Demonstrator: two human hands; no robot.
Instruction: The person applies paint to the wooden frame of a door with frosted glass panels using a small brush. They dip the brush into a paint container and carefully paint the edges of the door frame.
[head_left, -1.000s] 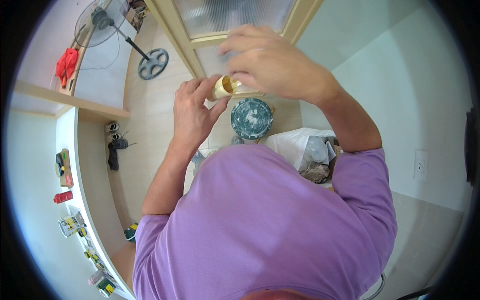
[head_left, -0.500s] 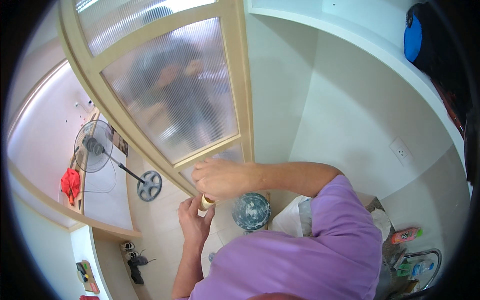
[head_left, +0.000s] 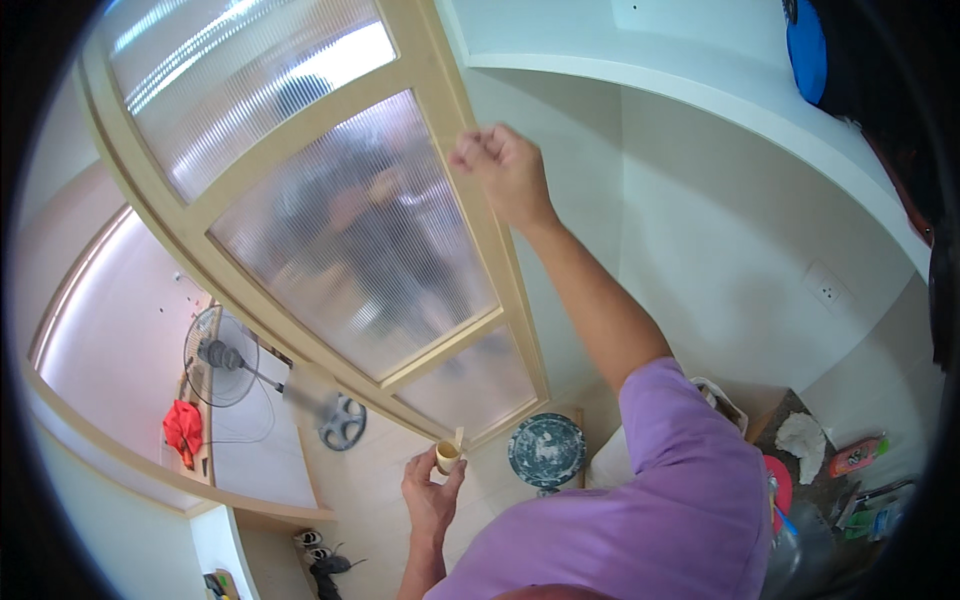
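My left hand [head_left: 430,496] is low in front of the door, fingers wrapped round a small pale-yellow cup [head_left: 447,456]. A thin pale strip or stick stands up at its rim; what is inside is too small to tell. My right hand [head_left: 508,178] is raised, arm stretched out, at the right upright of the wooden door frame [head_left: 462,110]. Its fingers are curled and pressed together, slightly blurred. Whatever they hold, if anything, cannot be made out, nor whether they touch the wood. Ribbed translucent panes [head_left: 350,230] fill the frame.
Below the door a round stool [head_left: 546,450] with a white-smeared dark top stands on the floor. A standing fan [head_left: 225,355] and a red cloth [head_left: 183,428] are at the left. Above right runs a white shelf [head_left: 680,82]; a bottle [head_left: 855,456] stands at lower right.
My right hand has left the cup and risen up and right to the frame's upright. My left hand still holds the cup, now lower and further right in view. The whole view has shifted.
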